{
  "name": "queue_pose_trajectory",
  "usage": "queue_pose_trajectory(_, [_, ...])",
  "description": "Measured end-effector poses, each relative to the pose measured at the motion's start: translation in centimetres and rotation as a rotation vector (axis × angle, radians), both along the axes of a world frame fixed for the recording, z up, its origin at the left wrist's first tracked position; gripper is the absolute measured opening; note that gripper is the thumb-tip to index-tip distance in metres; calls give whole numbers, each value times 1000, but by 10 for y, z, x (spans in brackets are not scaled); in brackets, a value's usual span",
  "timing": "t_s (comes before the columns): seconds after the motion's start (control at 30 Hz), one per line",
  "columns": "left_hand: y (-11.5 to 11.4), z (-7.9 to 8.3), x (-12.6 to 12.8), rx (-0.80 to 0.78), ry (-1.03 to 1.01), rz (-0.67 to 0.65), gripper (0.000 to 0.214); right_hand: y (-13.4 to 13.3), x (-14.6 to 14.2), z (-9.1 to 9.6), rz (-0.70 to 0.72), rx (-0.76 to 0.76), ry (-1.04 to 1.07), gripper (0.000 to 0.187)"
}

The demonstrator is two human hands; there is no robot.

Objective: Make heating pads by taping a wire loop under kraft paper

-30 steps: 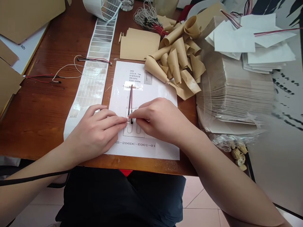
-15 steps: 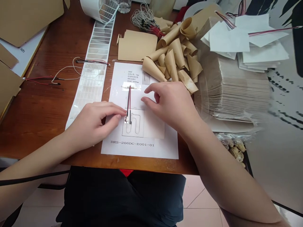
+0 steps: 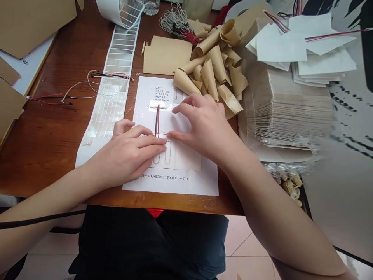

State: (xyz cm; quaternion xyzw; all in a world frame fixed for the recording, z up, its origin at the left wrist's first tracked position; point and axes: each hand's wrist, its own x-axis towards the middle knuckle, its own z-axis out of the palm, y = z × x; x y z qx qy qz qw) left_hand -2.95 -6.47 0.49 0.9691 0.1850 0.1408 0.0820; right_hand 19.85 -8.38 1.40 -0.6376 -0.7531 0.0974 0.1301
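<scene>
A white printed template sheet (image 3: 180, 182) lies at the desk's front edge. On it sits a pale square film (image 3: 186, 155) with a looped wire trace, and a red-and-black wire pair (image 3: 157, 120) runs up from it to a strip of clear tape. My left hand (image 3: 128, 153) lies flat on the film's left part, fingers stretched out and pressing where the wires meet the loop. My right hand (image 3: 204, 126) rests beside it, fingers spread, thumb and fingertips touching the sheet just right of the wires. Neither hand grips anything.
A long strip of clear labels (image 3: 112, 89) runs from a roll (image 3: 116, 9) at the back left. Loose wires (image 3: 87, 83) lie on the wooden desk (image 3: 52, 136). Curled brown backing papers (image 3: 215, 70) pile up behind the sheet. Stacked sheets (image 3: 288, 112) stand on the right.
My right hand lifted from pinching at the wire ends, swung up and right, then came down flat beside the wires. My left hand slid right over the wire ends.
</scene>
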Motion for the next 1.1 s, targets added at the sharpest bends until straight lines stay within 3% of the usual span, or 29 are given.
queue_pose_trajectory(0.27, [0,-3,-4,-41,-4,-12,30,-1,3,2,66,-33,24,39])
queue_pose_trajectory(0.47, [3,-3,-5,-274,-15,1,32,-2,0,1,54,-61,13,39])
queue_pose_trajectory(0.67, [5,2,-1,-461,-129,107,27,1,0,1,23,-135,49,40])
queue_pose_trajectory(0.9, [1,-1,1,-306,-151,81,19,5,7,-1,48,-131,125,35])
queue_pose_trajectory(1.1, [4,3,1,-359,-230,238,20,5,10,13,1,-24,261,20])
